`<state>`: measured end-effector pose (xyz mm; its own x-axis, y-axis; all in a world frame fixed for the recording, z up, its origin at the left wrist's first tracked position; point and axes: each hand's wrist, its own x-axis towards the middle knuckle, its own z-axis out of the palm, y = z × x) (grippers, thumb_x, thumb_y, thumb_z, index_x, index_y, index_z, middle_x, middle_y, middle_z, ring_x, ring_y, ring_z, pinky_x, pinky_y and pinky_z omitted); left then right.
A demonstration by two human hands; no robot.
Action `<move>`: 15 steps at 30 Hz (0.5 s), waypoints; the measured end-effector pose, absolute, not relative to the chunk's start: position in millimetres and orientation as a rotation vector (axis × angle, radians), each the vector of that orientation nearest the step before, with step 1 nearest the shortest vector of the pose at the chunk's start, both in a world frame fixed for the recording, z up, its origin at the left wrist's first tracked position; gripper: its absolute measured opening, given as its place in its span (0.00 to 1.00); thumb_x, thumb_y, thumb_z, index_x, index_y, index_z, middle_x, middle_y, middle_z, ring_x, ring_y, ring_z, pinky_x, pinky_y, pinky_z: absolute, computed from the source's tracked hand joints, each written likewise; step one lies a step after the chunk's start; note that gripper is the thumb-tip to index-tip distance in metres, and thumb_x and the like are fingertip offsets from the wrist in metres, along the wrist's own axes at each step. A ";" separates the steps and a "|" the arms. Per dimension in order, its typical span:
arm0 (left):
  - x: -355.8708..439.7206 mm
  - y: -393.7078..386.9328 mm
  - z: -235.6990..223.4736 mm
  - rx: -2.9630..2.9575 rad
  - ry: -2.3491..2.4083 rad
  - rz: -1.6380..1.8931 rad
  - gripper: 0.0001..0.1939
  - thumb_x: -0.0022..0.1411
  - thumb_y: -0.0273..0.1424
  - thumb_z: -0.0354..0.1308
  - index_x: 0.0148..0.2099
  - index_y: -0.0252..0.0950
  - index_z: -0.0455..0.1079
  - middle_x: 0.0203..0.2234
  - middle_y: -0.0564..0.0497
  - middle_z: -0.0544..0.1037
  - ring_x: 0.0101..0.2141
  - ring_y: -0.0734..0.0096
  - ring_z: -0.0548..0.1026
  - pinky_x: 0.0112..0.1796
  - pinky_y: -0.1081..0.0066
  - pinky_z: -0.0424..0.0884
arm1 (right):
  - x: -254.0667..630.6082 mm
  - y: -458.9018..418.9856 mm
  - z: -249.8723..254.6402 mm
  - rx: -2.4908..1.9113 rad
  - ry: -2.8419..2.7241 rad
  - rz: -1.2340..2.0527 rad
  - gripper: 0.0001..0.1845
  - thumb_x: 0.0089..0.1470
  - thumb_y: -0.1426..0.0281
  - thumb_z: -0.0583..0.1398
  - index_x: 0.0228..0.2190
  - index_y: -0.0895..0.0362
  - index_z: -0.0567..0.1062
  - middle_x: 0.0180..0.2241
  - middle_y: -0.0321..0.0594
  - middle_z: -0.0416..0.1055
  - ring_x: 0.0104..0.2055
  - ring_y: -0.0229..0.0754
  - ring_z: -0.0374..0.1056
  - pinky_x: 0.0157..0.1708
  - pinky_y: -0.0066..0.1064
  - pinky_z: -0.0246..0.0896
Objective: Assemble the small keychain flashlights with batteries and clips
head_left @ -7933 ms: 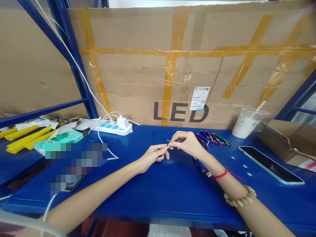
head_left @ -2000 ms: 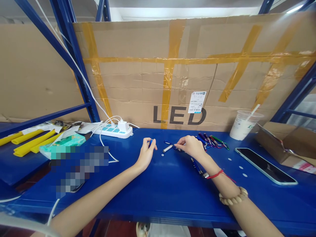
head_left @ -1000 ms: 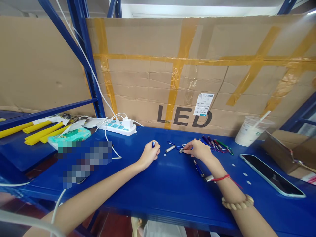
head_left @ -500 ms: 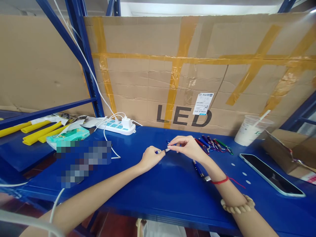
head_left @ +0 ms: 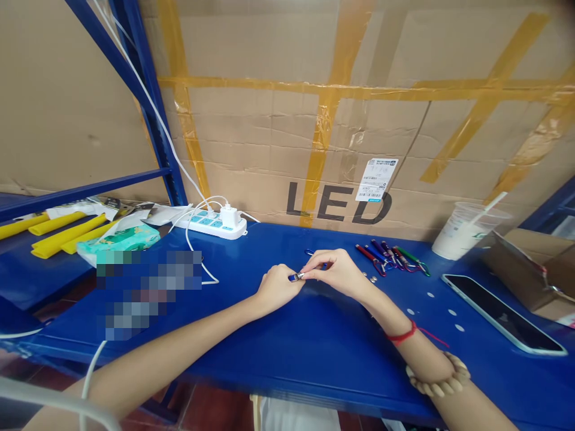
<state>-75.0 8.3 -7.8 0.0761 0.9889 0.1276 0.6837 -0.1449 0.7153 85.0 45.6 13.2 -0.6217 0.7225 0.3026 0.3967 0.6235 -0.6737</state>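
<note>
My left hand (head_left: 279, 290) is closed around a small blue metal tube (head_left: 294, 277), held just above the blue tabletop. From the right, my right hand (head_left: 335, 272) pinches at the silver end of the tube, thumb and forefinger together. Most of the tube is hidden in the left fist. A blue carabiner clip (head_left: 309, 252) lies just behind the right fingers. Small silver discs like button cells (head_left: 369, 278) rest beside the right wrist. Farther right, several slim coloured metal tubes with carabiner clips (head_left: 395, 254) lie in a group.
A phone (head_left: 503, 314) lies on the right, by an open cardboard box (head_left: 523, 263) and a plastic cup with a straw (head_left: 465, 233). Pale round spots dot the table there. A white power strip (head_left: 211, 224) and yellow tubes (head_left: 72, 233) are on the left. Taped cardboard (head_left: 269, 137) stands behind.
My view has tilted down slightly. The blue tube now shows between both hands. The blue-and-silver piece that lay under my right forearm is no longer visible; discs now show beside the wrist.
</note>
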 end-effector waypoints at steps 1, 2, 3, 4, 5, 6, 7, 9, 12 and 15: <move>-74.6 7.1 -8.9 1.929 1.636 0.858 0.19 0.50 0.35 0.53 0.12 0.33 0.56 0.11 0.53 0.56 0.16 0.79 0.49 0.20 0.74 0.44 | 86.0 46.8 12.0 -0.917 -2.313 0.754 0.19 0.49 0.60 0.61 0.30 0.67 0.76 0.32 0.39 0.61 0.31 0.14 0.57 0.29 0.00 0.51; -74.0 6.2 -9.9 1.962 1.624 0.878 0.19 0.50 0.33 0.53 0.12 0.33 0.56 0.11 0.53 0.56 0.16 0.79 0.48 0.21 0.74 0.44 | 86.6 47.7 10.9 -0.945 -2.346 0.752 0.18 0.49 0.61 0.61 0.30 0.67 0.76 0.32 0.39 0.61 0.31 0.14 0.56 0.28 0.00 0.50; -73.4 5.6 -10.7 1.971 1.620 0.891 0.18 0.50 0.32 0.53 0.12 0.33 0.56 0.11 0.53 0.56 0.15 0.80 0.48 0.21 0.74 0.44 | 86.7 48.2 10.2 -0.955 -2.372 0.756 0.19 0.50 0.60 0.61 0.31 0.67 0.76 0.33 0.39 0.61 0.31 0.14 0.56 0.28 0.00 0.50; -72.7 5.4 -11.2 1.955 1.625 0.893 0.17 0.49 0.31 0.53 0.12 0.33 0.57 0.11 0.53 0.56 0.15 0.80 0.48 0.21 0.74 0.44 | 86.5 48.3 10.0 -0.949 -2.386 0.765 0.21 0.50 0.59 0.60 0.31 0.68 0.76 0.33 0.39 0.61 0.31 0.14 0.56 0.28 0.00 0.50; -72.2 5.8 -11.2 1.917 1.627 0.889 0.17 0.49 0.31 0.53 0.13 0.33 0.57 0.11 0.53 0.56 0.15 0.80 0.49 0.21 0.74 0.44 | 86.0 48.0 10.4 -0.932 -2.384 0.776 0.23 0.51 0.57 0.59 0.31 0.68 0.76 0.33 0.40 0.61 0.30 0.14 0.56 0.27 0.01 0.50; -71.9 6.5 -10.9 1.870 1.620 0.885 0.17 0.50 0.31 0.53 0.13 0.33 0.57 0.10 0.54 0.56 0.15 0.80 0.49 0.21 0.74 0.44 | 85.4 47.4 11.6 -0.910 -2.371 0.784 0.26 0.51 0.54 0.58 0.31 0.69 0.75 0.33 0.40 0.61 0.30 0.15 0.56 0.26 0.01 0.49; -71.8 7.5 -10.1 1.825 1.604 0.888 0.17 0.50 0.32 0.53 0.13 0.33 0.56 0.10 0.54 0.56 0.15 0.80 0.50 0.21 0.74 0.45 | 85.0 46.4 13.4 -0.892 -2.351 0.791 0.29 0.51 0.52 0.58 0.32 0.70 0.75 0.34 0.41 0.61 0.30 0.15 0.57 0.26 0.01 0.49; -72.6 9.7 -7.8 1.772 1.557 0.925 0.18 0.51 0.33 0.53 0.13 0.33 0.57 0.10 0.54 0.56 0.15 0.79 0.53 0.21 0.75 0.46 | 84.9 44.0 18.3 -0.862 -2.308 0.799 0.33 0.50 0.48 0.57 0.32 0.71 0.75 0.35 0.42 0.60 0.31 0.16 0.57 0.26 0.01 0.50; -75.9 11.3 -3.2 1.796 1.560 0.925 0.19 0.53 0.34 0.51 0.13 0.33 0.56 0.11 0.54 0.57 0.16 0.78 0.54 0.21 0.74 0.47 | 86.7 40.3 25.1 -0.870 -2.263 0.824 0.36 0.49 0.46 0.56 0.35 0.71 0.74 0.35 0.43 0.60 0.30 0.17 0.58 0.25 0.02 0.51; -80.2 10.1 1.3 1.917 1.649 0.844 0.19 0.54 0.35 0.49 0.14 0.34 0.57 0.13 0.52 0.59 0.17 0.76 0.55 0.22 0.73 0.47 | 86.9 37.4 26.6 -0.900 -2.274 0.858 0.38 0.50 0.46 0.56 0.36 0.73 0.74 0.30 0.43 0.60 0.26 0.16 0.55 0.22 0.02 0.48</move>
